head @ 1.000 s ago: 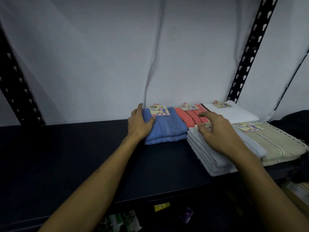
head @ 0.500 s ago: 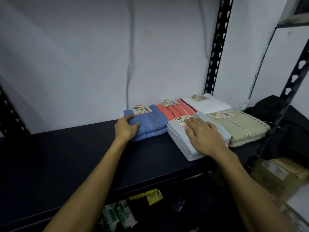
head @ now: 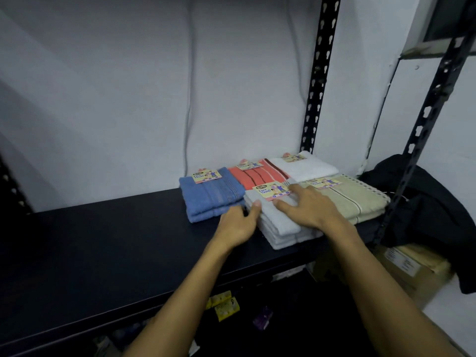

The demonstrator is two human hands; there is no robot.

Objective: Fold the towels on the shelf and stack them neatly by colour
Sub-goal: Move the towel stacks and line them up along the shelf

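Grey towel stack (head: 279,222) at shelf (head: 103,248) edge, right hand (head: 313,208) flat atop; left hand (head: 238,224) touching its side

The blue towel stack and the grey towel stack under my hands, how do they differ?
The blue towel stack sits at the left end of the row, further back; the grey towel stack lies nearer the shelf edge. The blue stack looks lower, the grey one shows more layers. No hand rests on the blue; the right hand lies flat on the grey, the left hand at its side. Both are folded and carry a paper label.
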